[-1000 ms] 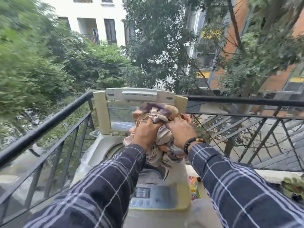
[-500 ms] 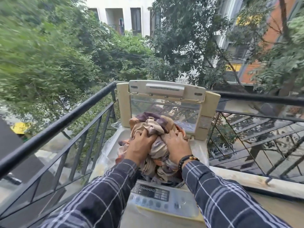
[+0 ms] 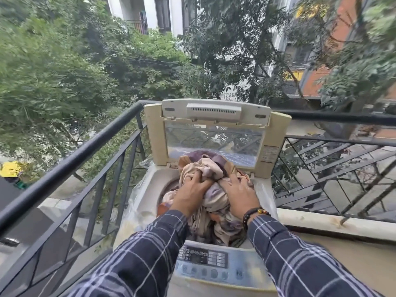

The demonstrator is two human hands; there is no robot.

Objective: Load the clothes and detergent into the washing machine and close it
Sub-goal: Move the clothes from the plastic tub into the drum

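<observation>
A beige top-loading washing machine [image 3: 150, 202] stands on a balcony with its lid [image 3: 216, 116] raised upright. A bundle of beige, purple and orange clothes [image 3: 211, 168] sits in the drum opening, piled above the rim. My left hand [image 3: 190, 194] presses on the bundle's left side with fingers curled into the fabric. My right hand [image 3: 240, 195], with a bead bracelet at the wrist, lies flat on the bundle's right side. The control panel [image 3: 205, 259] is at the near edge, under my sleeves. No detergent is in view.
A black metal railing [image 3: 70, 166] runs close along the left of the machine and continues behind it to the right [image 3: 334, 118]. A low concrete ledge [image 3: 334, 224] lies to the right. Trees and buildings fill the background.
The bundle has gone from chest height down into the drum opening. Both hands moved down with it, and the right hand now rests flat on top.
</observation>
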